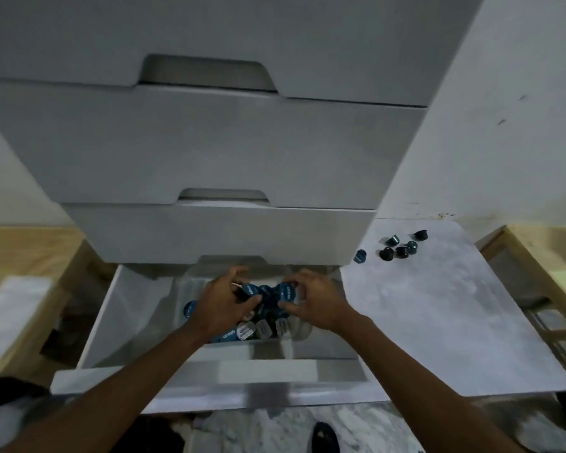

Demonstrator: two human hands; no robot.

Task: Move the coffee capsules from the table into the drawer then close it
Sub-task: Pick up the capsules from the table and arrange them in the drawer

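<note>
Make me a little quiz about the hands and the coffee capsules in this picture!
1. True or false: the bottom drawer is open.
2. Where are the loose capsules that are left out? A) on the white table right of the cabinet B) on the floor C) on top of the cabinet
3. What are the left hand and right hand reaching into?

Key: 1 true. 2 A. 3 The open drawer, over the pile of capsules inside it.
</note>
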